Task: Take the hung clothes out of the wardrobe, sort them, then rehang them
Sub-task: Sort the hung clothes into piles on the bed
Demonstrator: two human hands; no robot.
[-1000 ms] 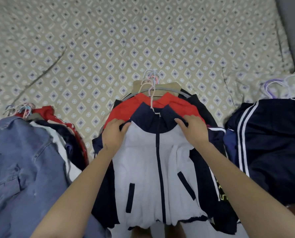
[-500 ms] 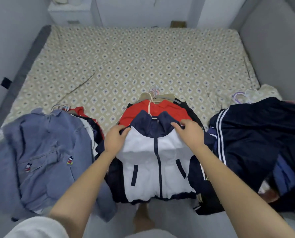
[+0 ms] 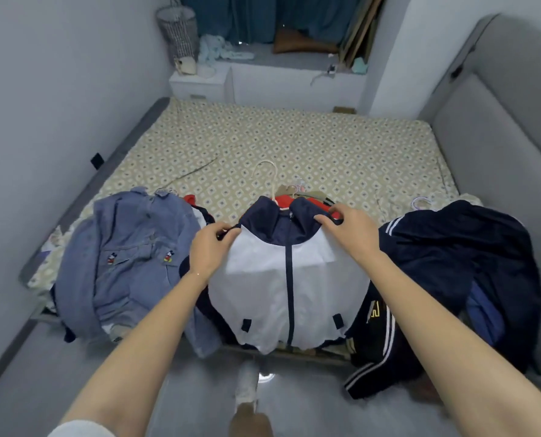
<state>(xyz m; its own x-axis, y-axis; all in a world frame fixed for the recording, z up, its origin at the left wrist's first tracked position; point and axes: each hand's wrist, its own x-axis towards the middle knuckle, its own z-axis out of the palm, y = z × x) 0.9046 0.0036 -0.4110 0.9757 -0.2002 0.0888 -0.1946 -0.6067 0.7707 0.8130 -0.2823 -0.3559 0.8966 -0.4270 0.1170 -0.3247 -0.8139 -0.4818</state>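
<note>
The left hand (image 3: 211, 247) pinches the shoulder seam of a white zip-up jacket with a navy collar and yoke (image 3: 256, 279), thumb and curled fingers closed on the fabric where navy meets white. The right hand (image 3: 348, 231) grips the opposite shoulder in the same way, its fingers curled over the navy edge beside the collar. Between them the jacket is spread front-up, zipped shut, its hem hanging past the near edge of the bed. A cream plastic hanger (image 3: 275, 186) sits inside the collar, its hook standing up behind the neck.

Under the jacket lies a stack of other clothes: a red garment (image 3: 283, 200) shows just behind the collar, and a black garment with yellow print and white side stripes (image 3: 376, 329) spills out at the lower right. To the left, touching the stack, lies a blue denim jacket with two small cartoon-mouse patches (image 3: 130, 241). To the right lies a heap of dark navy sportswear with white stripes (image 3: 452, 247).

All of this rests on a bed with a beige diamond-patterned sheet (image 3: 294, 143). A grey padded headboard (image 3: 483, 137) runs along the right side. Beyond the bed stand a white bedside cabinet (image 3: 200, 83), a wire basket (image 3: 177, 29) and a teal curtain (image 3: 247, 17).
</note>
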